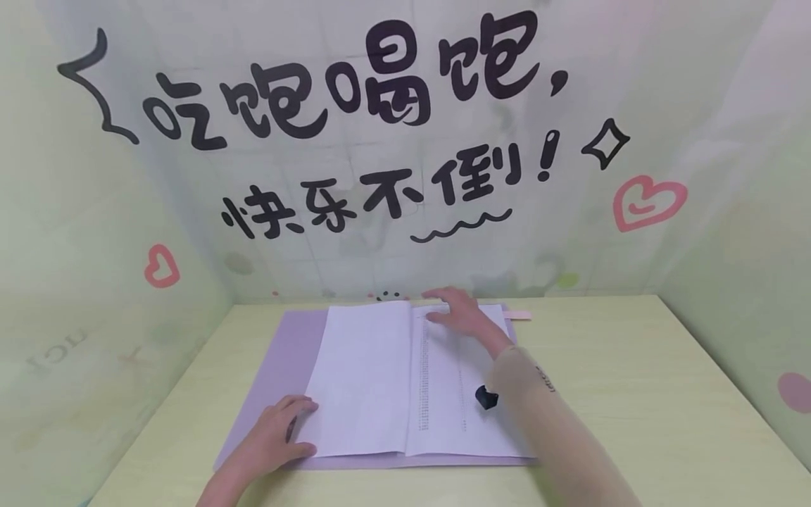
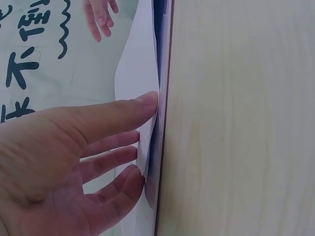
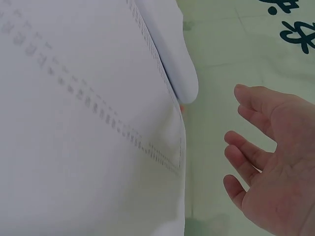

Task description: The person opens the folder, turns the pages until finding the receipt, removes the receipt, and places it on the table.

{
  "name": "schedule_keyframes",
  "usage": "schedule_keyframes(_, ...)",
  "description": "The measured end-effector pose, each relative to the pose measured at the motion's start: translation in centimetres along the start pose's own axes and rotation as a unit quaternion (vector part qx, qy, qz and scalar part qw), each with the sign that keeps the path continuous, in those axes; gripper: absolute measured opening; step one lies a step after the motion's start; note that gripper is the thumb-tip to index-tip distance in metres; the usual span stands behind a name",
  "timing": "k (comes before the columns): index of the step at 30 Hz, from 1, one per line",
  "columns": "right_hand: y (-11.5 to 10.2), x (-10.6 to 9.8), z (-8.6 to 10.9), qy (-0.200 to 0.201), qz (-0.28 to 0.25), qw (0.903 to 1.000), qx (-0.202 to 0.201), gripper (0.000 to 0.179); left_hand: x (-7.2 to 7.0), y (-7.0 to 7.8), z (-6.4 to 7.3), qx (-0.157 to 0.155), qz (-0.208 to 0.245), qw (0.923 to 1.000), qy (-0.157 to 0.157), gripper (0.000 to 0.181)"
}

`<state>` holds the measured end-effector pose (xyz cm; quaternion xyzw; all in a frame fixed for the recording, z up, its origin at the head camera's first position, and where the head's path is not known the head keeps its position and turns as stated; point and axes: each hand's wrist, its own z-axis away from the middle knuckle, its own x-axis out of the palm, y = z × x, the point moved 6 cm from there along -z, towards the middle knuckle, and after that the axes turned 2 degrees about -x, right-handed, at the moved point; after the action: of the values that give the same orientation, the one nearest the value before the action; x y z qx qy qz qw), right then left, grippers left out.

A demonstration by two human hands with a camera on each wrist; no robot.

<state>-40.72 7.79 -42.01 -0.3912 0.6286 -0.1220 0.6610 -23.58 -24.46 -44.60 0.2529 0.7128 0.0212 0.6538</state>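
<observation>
An open booklet in a lilac cover lies on the worktop, its far side close to the back edge, as a person works over its pages. We see the left hand at the page corner toward the worktop's left front, its grip slack, thumb and fingers parted against the paper; the right hand hovers over the far end of the right page, its grip released and empty. To settle the sheets well, we would rest the left fingertips lightly and smooth outward from the spine with a flat right palm, lest a raised edge crease. The sleeve hides part of the right page, whose print is too small for us to read; nor can we identify the dark piece beside it.
</observation>
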Motion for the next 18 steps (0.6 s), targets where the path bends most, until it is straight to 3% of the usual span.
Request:
schedule_keyframes(12,3.6,-4.1,1.8,0.026,0.024,0.9992,-0.021,0.048,0.2,-0.3,-0.3,-0.037,0.032,0.9981,-0.038,0.062)
schedule_keyframes(18,5.2,-5.5,2.9,0.046,0.028,0.9976,-0.044,0.047,0.1,-0.3,-0.3,-0.042,0.04,0.9975,-0.04,0.062)
